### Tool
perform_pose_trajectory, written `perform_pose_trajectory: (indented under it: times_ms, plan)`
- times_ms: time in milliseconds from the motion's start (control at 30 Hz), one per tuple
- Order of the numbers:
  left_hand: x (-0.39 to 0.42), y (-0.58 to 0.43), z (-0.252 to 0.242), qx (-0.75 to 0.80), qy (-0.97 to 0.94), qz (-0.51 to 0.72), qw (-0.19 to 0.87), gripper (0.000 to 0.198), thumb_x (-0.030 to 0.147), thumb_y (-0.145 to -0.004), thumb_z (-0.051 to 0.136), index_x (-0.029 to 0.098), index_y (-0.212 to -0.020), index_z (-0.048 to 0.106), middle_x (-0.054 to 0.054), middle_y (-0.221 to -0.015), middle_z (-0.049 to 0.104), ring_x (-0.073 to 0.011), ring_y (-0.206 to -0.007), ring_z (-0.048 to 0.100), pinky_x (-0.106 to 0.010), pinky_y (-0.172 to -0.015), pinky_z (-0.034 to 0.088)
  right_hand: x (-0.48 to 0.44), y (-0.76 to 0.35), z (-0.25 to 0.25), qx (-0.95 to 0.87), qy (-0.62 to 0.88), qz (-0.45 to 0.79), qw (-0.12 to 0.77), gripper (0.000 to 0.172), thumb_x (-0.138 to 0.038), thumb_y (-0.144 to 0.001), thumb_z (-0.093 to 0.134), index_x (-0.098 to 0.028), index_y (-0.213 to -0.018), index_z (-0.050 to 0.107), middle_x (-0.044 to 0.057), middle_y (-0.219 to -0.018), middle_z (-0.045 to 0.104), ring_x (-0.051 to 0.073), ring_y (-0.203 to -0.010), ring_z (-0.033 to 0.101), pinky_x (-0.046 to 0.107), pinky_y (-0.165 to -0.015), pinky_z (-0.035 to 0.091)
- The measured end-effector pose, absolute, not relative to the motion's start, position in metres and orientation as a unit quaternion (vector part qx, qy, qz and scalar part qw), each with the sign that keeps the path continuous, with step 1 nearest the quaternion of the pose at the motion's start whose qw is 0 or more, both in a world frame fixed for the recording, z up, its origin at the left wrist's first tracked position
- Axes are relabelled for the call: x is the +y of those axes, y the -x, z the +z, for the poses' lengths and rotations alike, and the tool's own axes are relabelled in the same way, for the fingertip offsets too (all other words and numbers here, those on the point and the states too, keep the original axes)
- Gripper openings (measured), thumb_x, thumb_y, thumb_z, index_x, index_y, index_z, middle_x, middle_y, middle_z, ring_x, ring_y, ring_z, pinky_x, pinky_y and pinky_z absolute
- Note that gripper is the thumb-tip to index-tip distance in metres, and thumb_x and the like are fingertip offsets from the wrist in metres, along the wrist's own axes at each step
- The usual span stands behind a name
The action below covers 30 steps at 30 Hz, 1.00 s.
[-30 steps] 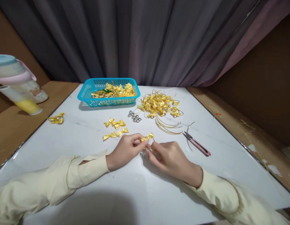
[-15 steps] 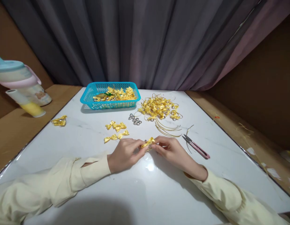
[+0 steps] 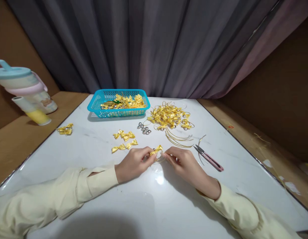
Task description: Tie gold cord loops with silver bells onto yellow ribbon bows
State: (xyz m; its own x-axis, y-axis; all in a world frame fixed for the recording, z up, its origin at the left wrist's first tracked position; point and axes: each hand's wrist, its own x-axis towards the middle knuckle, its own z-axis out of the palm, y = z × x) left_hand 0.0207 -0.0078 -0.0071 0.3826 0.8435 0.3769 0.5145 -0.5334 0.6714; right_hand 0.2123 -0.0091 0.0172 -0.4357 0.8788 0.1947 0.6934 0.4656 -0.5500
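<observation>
Between the thumb and fingers of my left hand (image 3: 135,164) is a yellow ribbon bow (image 3: 156,150), with a small silver bell at its upper left. A thin gold cord (image 3: 159,160) curves below the bow. My right hand (image 3: 185,162) is pinched closed just right of the bow, at the cord; its fingertips hide most of what they grip. Several loose bows (image 3: 127,135) lie to the left of my hands. Silver bells (image 3: 144,128) sit in a small cluster beyond them. Cut gold cords (image 3: 178,138) and pink-handled thread snips (image 3: 209,158) lie near my right hand.
A blue basket (image 3: 119,113) of bows and bells stands at the back. Right of it is a heap of corded bows (image 3: 167,114). More yellow ribbon (image 3: 65,129) lies at the left edge. A tumbler (image 3: 21,84) and a yellow-filled tube (image 3: 31,111) stand far left.
My right fingertips have moved slightly right, away from the bow, leaving a small gap. The left hand keeps hold of the bow. The whole view has shifted slightly.
</observation>
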Motion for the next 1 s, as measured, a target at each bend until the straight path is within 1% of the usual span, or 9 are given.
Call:
perform_pose_trajectory:
  times_ms: [133,233,333,400,567,667,733,833,1000]
  plan:
    - [-0.006,-0.021,-0.007,0.431,-0.791,0.354,0.250,0.022,0.024,-0.085,0.049,0.014,-0.068,0.058,0.005,-0.051,0.048,-0.0066,-0.046,0.039,-0.017,-0.047,0.031,-0.011,-0.209,0.023,-0.797,0.461,0.268,0.284,0.024,-0.029,-0.090,0.047,-0.015,-0.079,0.063,0.005,-0.073,0.064,0.012,-0.061,0.052,0.022,-0.054,0.037]
    - [-0.005,-0.022,-0.008,0.432,-0.788,0.351,0.262,0.022,0.023,-0.085,0.048,0.014,-0.067,0.057,0.005,-0.049,0.045,-0.0066,-0.045,0.037,-0.017,-0.046,0.029,-0.012,-0.210,0.028,-0.751,0.444,0.385,0.301,0.024,-0.034,-0.088,0.049,-0.016,-0.081,0.064,0.005,-0.081,0.064,0.009,-0.055,0.048,0.021,-0.050,0.038]
    - [-0.005,-0.022,-0.009,0.428,-0.790,0.350,0.266,0.022,0.022,-0.084,0.047,0.014,-0.066,0.057,0.006,-0.049,0.043,-0.0066,-0.045,0.036,-0.017,-0.045,0.029,-0.012,-0.211,0.035,-0.700,0.434,0.492,0.282,0.027,-0.040,-0.086,0.053,-0.015,-0.081,0.062,0.002,-0.070,0.059,0.007,-0.048,0.040,0.021,-0.045,0.034]
    - [-0.005,-0.021,-0.008,0.420,-0.793,0.347,0.274,0.022,0.023,-0.084,0.048,0.014,-0.065,0.057,0.006,-0.048,0.042,-0.0064,-0.044,0.036,-0.017,-0.045,0.029,-0.011,-0.210,0.041,-0.686,0.432,0.527,0.256,0.030,-0.043,-0.084,0.054,-0.014,-0.080,0.061,0.000,-0.062,0.055,0.007,-0.046,0.038,0.020,-0.043,0.031]
    - [-0.007,-0.019,-0.006,0.383,-0.807,0.335,0.300,0.016,0.019,-0.081,0.050,0.015,-0.070,0.060,0.005,-0.050,0.047,-0.0064,-0.045,0.038,-0.016,-0.046,0.031,-0.004,-0.199,0.057,-0.719,0.414,0.521,0.201,0.028,-0.040,-0.086,0.052,-0.014,-0.079,0.061,0.002,-0.070,0.061,0.005,-0.047,0.038,0.018,-0.042,0.029]
    - [-0.008,-0.019,-0.006,0.352,-0.822,0.340,0.292,0.014,0.013,-0.080,0.047,0.015,-0.072,0.058,0.004,-0.055,0.052,-0.0069,-0.047,0.042,-0.016,-0.048,0.034,0.003,-0.192,0.063,-0.709,0.422,0.533,0.187,0.025,-0.035,-0.085,0.053,-0.013,-0.076,0.060,0.001,-0.067,0.061,0.005,-0.046,0.039,0.019,-0.042,0.029]
    - [-0.008,-0.019,-0.005,0.333,-0.834,0.346,0.274,0.015,0.013,-0.082,0.045,0.015,-0.072,0.057,0.003,-0.056,0.053,-0.0074,-0.048,0.043,-0.017,-0.050,0.035,0.008,-0.190,0.064,-0.688,0.434,0.553,0.182,0.023,-0.033,-0.083,0.054,-0.012,-0.074,0.060,0.001,-0.062,0.060,0.005,-0.043,0.036,0.019,-0.040,0.026]
    - [-0.010,-0.019,-0.005,0.320,-0.847,0.343,0.252,0.018,0.015,-0.085,0.044,0.016,-0.071,0.054,0.002,-0.056,0.053,-0.0085,-0.049,0.044,-0.019,-0.052,0.036,0.013,-0.192,0.062,-0.654,0.450,0.580,0.184,0.024,-0.035,-0.081,0.057,-0.012,-0.074,0.058,-0.001,-0.058,0.058,0.004,-0.039,0.031,0.020,-0.038,0.021]
    - [-0.011,-0.019,-0.006,0.318,-0.841,0.369,0.237,0.021,0.018,-0.087,0.044,0.016,-0.069,0.054,0.002,-0.055,0.052,-0.0085,-0.049,0.043,-0.020,-0.051,0.036,0.018,-0.200,0.059,-0.638,0.451,0.594,0.190,0.030,-0.042,-0.078,0.060,-0.013,-0.072,0.056,-0.002,-0.057,0.056,0.004,-0.040,0.031,0.020,-0.039,0.020]
